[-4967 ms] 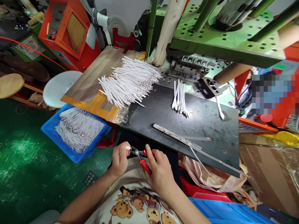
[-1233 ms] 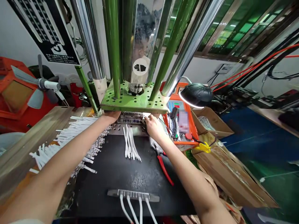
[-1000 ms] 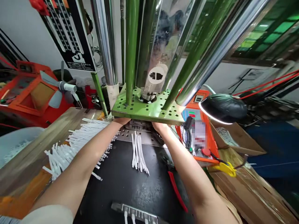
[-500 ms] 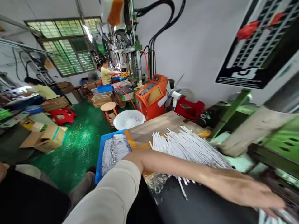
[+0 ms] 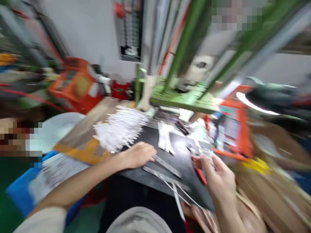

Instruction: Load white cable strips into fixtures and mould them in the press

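My left hand (image 5: 142,154) is closed round the end of a flat metal strip (image 5: 167,166) above the black work surface (image 5: 150,137). A second metal strip (image 5: 165,178) lies near the front edge, with white cords beside it. On the right, my right hand (image 5: 218,174) pinches a small clear piece (image 5: 206,153); blur hides its details. Red-handled pliers (image 5: 201,174) are beside that hand. A small group of white strips (image 5: 165,137) lies between the hands. A large pile of white strips (image 5: 121,126) is at the left.
A green machine (image 5: 182,100) stands behind the work surface. A blue bin (image 5: 19,191) and a white basin (image 5: 53,129) are at the left. Orange equipment (image 5: 238,129), a lamp (image 5: 269,97) and brown cartons (image 5: 274,187) are at the right.
The view has swung right, bringing the green machine and my right hand into sight. My left hand, earlier over white strips at the right edge, now holds a metal strip.
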`<state>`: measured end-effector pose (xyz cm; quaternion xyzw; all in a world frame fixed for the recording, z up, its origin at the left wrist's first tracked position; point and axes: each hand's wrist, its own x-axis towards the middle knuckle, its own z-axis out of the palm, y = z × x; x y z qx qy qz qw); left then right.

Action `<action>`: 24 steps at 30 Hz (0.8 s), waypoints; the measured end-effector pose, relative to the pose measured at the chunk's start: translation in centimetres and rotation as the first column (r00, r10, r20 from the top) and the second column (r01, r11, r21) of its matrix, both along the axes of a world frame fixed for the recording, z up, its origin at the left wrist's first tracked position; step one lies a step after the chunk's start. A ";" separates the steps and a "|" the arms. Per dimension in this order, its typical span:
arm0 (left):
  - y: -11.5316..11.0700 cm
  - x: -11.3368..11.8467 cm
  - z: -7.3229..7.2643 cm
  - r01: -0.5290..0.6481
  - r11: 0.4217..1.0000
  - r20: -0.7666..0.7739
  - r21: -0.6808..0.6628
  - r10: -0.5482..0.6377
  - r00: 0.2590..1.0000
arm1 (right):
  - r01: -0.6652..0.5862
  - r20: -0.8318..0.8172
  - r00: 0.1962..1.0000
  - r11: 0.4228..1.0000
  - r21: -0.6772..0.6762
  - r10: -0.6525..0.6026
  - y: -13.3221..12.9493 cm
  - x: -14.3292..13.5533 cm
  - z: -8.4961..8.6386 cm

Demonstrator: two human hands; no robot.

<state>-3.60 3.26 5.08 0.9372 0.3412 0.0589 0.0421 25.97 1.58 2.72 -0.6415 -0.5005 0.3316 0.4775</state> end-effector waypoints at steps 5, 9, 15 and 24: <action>1.1 -1.1 -3.2 -0.053 0.994 0.066 -0.095 0.060 0.996 | 0.568 0.412 0.755 0.823 -0.020 -0.511 -5.2 12.2 -2.5; 0.3 -0.6 -4.9 -0.123 0.983 0.033 -0.133 0.129 0.991 | 0.671 0.803 0.532 0.712 -0.207 -0.267 -8.9 16.6 -5.1; -0.6 -0.7 -3.9 -0.145 0.981 0.160 -0.127 0.164 0.973 | -0.282 0.635 0.753 0.956 0.076 0.172 -8.6 6.1 -3.7; -4.6 -0.6 -4.0 -0.068 0.994 0.077 0.083 0.062 0.995 | -0.606 0.835 0.450 0.795 0.023 0.318 -6.5 -0.3 -1.8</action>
